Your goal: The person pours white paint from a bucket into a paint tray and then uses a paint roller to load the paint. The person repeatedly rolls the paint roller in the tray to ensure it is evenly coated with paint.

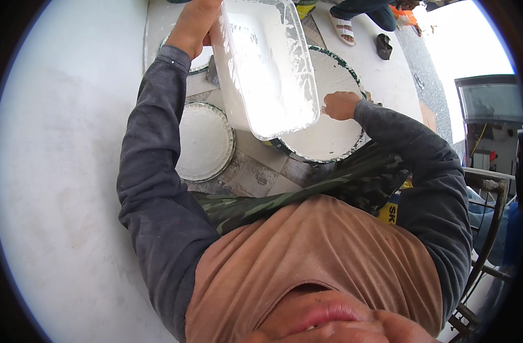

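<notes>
head view: our left hand [197,26] grips the upper left edge of a translucent rectangular plastic tub [234,86]; its fingers are mostly hidden behind the tub, so we cannot tell how far they spread. our right hand [340,106] is curled, fingers folded inward, at the right part of a large round bucket [293,151]; we cannot tell whether these fingers pinch anything. the tub is raised with its open side toward us, inner faces streaked with white, and overlaps the left part of the bucket in our view. the bucket contains white material, and its dark green rim is spattered with white. left of the bucket, apart from it, we see a round white lid [204,140] with a dark edge. below extends a tiled floor [250,174]. camouflage-patterned fabric [244,210] spans our lap. farther out, we note a white wall [61,143] at left, another person's white sandal [342,28] and a dark shoe [383,47] near the top, and a metal frame [498,194] at right.
</notes>
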Demonstrator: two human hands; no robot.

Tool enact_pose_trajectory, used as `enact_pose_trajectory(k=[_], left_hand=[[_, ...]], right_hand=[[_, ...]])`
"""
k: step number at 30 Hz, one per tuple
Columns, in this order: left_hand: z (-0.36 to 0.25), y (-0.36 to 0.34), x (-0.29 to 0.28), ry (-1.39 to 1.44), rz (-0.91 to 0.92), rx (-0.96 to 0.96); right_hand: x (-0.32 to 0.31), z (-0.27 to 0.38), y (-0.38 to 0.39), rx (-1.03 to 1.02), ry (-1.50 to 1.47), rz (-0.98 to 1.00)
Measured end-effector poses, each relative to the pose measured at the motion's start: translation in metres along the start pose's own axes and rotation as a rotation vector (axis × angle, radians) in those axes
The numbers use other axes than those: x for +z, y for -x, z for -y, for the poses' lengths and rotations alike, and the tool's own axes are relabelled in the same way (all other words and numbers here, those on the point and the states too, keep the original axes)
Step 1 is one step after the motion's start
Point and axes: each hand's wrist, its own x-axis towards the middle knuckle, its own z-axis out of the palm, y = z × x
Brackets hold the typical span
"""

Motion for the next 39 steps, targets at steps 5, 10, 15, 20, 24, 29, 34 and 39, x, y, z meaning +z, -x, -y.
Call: enact_pose_trajectory(k=[5, 10, 15, 20, 24, 29, 34, 39], left_hand=[[-0.002, 0.008, -0.003, -0.016, -0.001, -0.005], [-0.006, 0.013, -0.008, -0.122, -0.02, 0.005], [-0.015, 0.019, -0.023, -0.128, -0.062, -0.007], [-0.013, 0.018, -0.04, -0.102, -0.003, -0.009], [0.003, 0.012, -0.041, -0.313, -0.109, 0.112], [0.013, -0.003, -0.02, -0.313, -0.035, 0.094], [0.024, -0.007, 0.013, -0.279, -0.012, 0.143], [0.024, -0.009, 0.022, -0.245, 0.017, 0.083]], right_hand=[[-0.016, -0.016, 0.022, 0.019, 0.054, -0.094], [0.015, 0.011, -0.011, -0.014, 0.09, -0.022], [-0.001, -0.007, 0.008, 0.013, -0.149, 0.116], [-0.025, -0.033, 0.088, 0.155, -0.321, -0.083], [-0.036, -0.049, 0.156, 0.257, -0.408, -0.335], [-0.072, -0.073, 0.233, 0.275, -0.666, -0.489], [-0.102, -0.078, 0.277, 0.211, -0.82, -0.6], [-0.084, -0.058, 0.26, 0.091, -0.993, -0.769]])
